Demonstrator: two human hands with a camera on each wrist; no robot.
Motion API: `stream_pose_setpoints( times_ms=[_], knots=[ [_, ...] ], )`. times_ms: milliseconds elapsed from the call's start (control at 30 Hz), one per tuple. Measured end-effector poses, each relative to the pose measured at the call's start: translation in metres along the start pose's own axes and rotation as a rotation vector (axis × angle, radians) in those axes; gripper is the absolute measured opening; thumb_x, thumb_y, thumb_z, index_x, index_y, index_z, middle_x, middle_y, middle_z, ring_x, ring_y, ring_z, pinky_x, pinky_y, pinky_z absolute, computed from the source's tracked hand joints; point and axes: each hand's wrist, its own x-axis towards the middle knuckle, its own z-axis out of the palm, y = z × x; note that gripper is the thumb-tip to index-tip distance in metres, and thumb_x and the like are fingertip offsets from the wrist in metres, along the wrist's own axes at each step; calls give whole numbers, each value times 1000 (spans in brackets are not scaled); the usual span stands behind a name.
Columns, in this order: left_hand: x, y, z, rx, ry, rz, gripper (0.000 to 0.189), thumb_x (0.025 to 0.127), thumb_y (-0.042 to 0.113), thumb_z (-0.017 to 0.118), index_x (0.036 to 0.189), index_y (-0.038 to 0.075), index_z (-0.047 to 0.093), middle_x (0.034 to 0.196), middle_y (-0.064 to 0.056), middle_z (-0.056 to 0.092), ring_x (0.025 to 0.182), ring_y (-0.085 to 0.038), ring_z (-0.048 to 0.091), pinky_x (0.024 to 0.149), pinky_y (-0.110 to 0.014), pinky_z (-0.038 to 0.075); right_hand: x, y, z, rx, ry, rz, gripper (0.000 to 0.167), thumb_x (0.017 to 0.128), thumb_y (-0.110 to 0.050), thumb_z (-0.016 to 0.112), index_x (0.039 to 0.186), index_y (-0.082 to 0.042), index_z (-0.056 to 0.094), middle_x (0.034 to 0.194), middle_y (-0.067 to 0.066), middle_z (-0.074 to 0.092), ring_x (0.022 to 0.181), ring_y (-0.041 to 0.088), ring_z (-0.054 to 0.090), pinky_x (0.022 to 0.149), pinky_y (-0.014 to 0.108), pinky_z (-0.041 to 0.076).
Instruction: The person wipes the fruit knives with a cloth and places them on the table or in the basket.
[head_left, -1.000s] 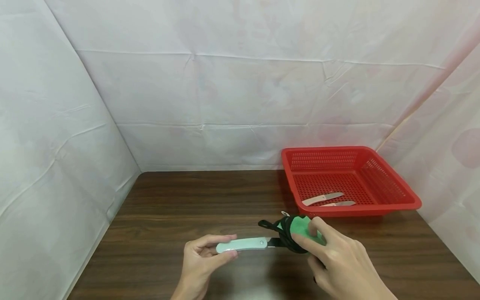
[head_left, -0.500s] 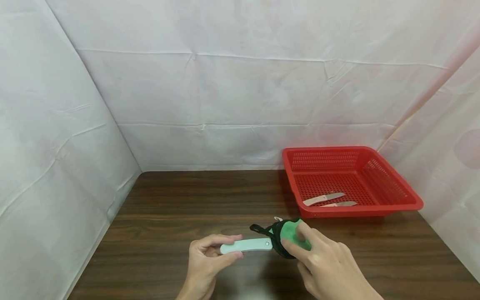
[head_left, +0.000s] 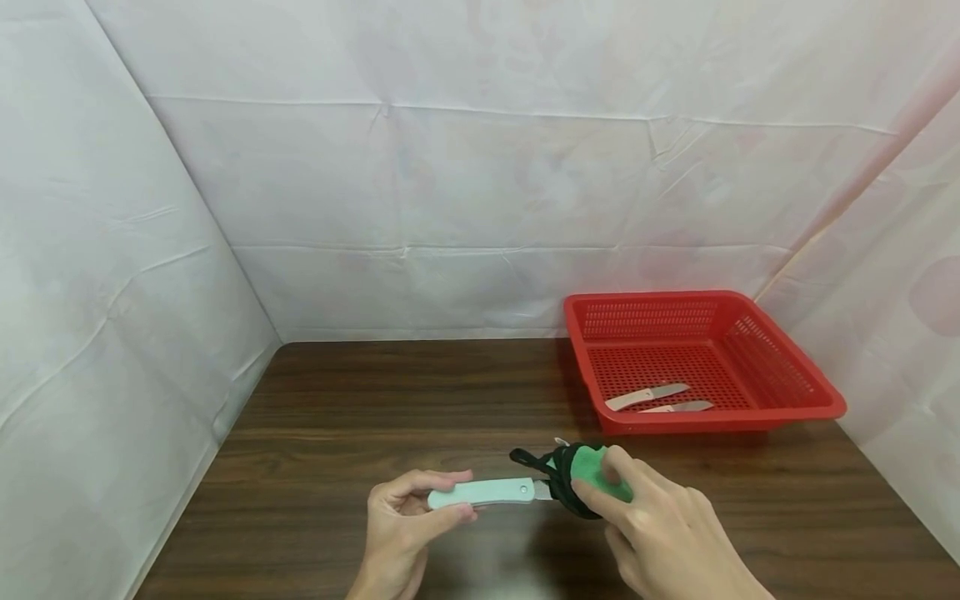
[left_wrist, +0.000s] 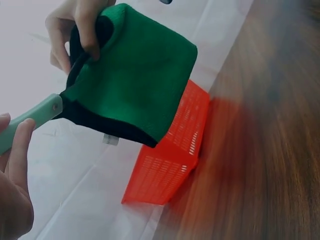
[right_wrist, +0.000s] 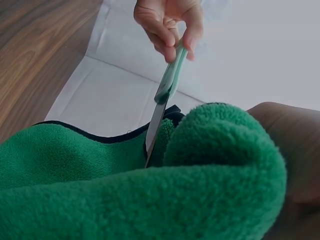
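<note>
In the head view my left hand (head_left: 399, 525) pinches the pale mint handle (head_left: 483, 492) of a small knife between thumb and fingers. A short stretch of its blade (head_left: 542, 490) shows beside the handle. My right hand (head_left: 666, 527) grips a bunched green cloth (head_left: 590, 472) with black edging and a loop, folded about the rest of the blade. The right wrist view shows the blade (right_wrist: 156, 128) running down into the fold of fluffy cloth (right_wrist: 100, 200), its tip hidden. In the left wrist view the cloth (left_wrist: 137, 75) hangs spread behind the handle (left_wrist: 37, 119).
A red plastic basket (head_left: 795, 414) stands at the right back of the brown wooden table (head_left: 360, 417). Inside lie two knives with pale handles, one knife (head_left: 630, 400) behind the other knife (head_left: 688, 407). White sheeting (head_left: 480, 183) rises behind and on both sides.
The cloth first slid left up to the knife's handle, covering the blade, then back right, baring part of it. Both hands shifted slightly right and then left. The basket and its knives stayed put.
</note>
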Motion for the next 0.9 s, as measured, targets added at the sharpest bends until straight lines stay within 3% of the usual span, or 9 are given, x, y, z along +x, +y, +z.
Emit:
stream_pose_setpoints(
  times_ms=[633, 900],
  knots=[
    [-7, 20, -14, 12, 35, -19, 40, 75, -26, 56, 96, 5, 70, 106, -21, 67, 82, -35, 68, 72, -40, 60, -13, 12, -7, -48, -14, 80, 55, 48, -3, 77, 99, -25, 71, 92, -4, 47, 61, 6, 47, 39, 11, 35],
    [-6, 21, -14, 42, -4, -4, 41, 75, -27, 55, 97, 4, 69, 106, -20, 67, 80, -36, 69, 71, -42, 60, -12, 13, -9, -26, 45, 84, 53, 49, -1, 69, 97, -23, 73, 91, -5, 47, 57, -1, 37, 38, 7, 21]
  ],
)
